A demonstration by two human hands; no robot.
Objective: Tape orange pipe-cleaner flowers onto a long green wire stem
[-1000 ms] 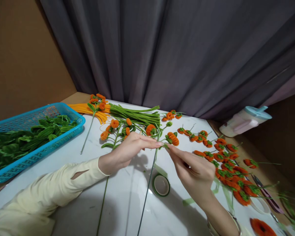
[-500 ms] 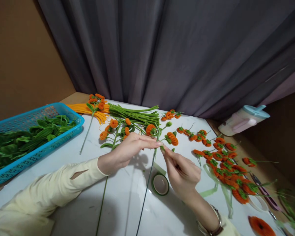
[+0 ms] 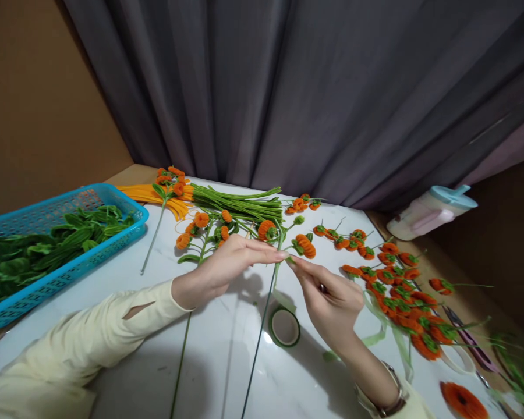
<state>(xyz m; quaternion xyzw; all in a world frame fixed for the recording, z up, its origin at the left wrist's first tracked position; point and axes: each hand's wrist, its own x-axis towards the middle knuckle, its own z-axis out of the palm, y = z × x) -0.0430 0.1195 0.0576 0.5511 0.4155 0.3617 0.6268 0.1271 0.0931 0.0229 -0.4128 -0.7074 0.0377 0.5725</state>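
My left hand (image 3: 231,262) pinches a long thin flower stem (image 3: 259,343) between thumb and fingers, just below its top. Two orange fuzzy flower heads (image 3: 306,247) and a green bud (image 3: 298,220) branch out there. Pale green tape wraps the upper stem. Close by on the right, my right hand (image 3: 332,297) is closed in a pinch, its fingertips on a bit of green tape (image 3: 290,259) beside the stem. Below the hands stands a roll of green floral tape (image 3: 284,327), with a loose strip rising from it toward the stem.
A blue basket (image 3: 142,227) of green leaves stands left. Behind lie green and orange pipe-cleaner stems (image 3: 240,202) and finished orange sprigs (image 3: 201,220). Many orange flower heads (image 3: 402,291) spread across the right, near pliers (image 3: 471,340) and a lidded cup (image 3: 428,215).
My right hand has shifted slightly right and down, its fingertips still close to the stem. My left hand keeps its pinch in the same place.
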